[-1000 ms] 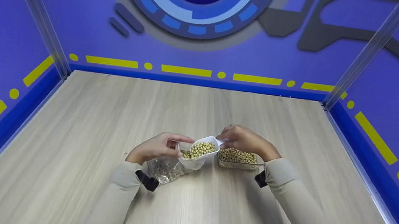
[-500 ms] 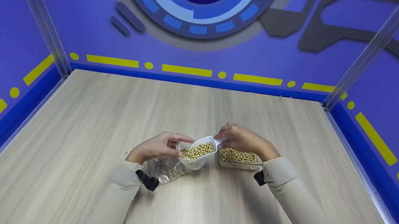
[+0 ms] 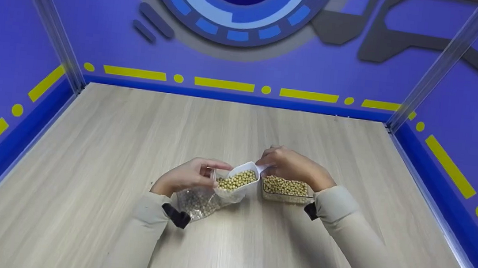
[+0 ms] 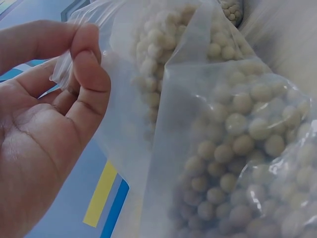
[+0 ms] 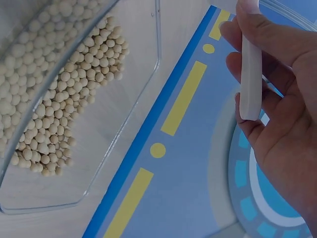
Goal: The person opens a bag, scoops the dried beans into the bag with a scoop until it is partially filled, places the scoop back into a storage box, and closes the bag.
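My left hand pinches the mouth of a clear plastic bag of pale round beans; its lower part lies on the table, beans showing through. In the right hand I grip the handle of a white scoop, fingers wrapped around it. The scoop tilts down to the left into the bag's opening, with soybean-like beans spread from its bowl to its lip. Just under my right hand stands a clear rectangular container partly filled with the same beans.
The wood-grain table carries the bag and the container near its middle. Blue printed panels wall off its back and both sides, with metal posts at the corners.
The right hand has shifted slightly left with the scoop, which sits a little deeper over the bag's mouth. The left hand holds its place; the container has not moved.
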The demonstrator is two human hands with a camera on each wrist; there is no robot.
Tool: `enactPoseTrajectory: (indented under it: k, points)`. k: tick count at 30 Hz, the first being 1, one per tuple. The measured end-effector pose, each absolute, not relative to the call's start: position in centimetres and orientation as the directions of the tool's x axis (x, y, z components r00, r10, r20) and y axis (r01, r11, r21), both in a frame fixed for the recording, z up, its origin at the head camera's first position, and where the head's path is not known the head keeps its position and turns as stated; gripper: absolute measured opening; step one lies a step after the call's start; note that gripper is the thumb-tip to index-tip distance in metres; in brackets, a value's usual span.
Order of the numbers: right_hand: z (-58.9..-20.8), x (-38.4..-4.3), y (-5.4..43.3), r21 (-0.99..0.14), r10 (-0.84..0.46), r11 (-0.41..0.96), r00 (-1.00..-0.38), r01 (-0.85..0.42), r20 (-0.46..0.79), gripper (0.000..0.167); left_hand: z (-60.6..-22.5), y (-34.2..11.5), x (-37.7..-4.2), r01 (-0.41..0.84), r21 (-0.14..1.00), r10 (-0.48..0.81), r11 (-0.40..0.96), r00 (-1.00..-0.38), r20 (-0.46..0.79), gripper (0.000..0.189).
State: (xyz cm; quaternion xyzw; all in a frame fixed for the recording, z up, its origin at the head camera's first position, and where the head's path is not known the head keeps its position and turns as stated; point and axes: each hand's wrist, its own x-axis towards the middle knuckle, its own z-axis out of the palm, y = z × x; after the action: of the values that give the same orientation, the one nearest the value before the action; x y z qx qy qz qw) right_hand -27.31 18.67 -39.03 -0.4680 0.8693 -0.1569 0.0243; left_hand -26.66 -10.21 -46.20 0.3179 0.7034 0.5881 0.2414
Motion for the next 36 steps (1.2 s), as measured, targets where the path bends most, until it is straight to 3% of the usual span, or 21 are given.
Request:
enactPoseTrajectory:
  k: [24,36]
  points:
    - [-37.1,-26.9,18.2,-0.154,-0.789,0.573,-0.593,-0.805,0.162,0.024,-44.1,-10.6,-26.5,0.15,0.984,0.696,0.095,-0.717,0.042,0.055]
    - [-36.4,-27.0,18.3,-0.081,-0.791,0.567,-0.569,-0.82,0.224,0.026,-43.6,-10.5,-26.5,0.14,0.987,0.697,0.082,-0.715,0.043,0.056]
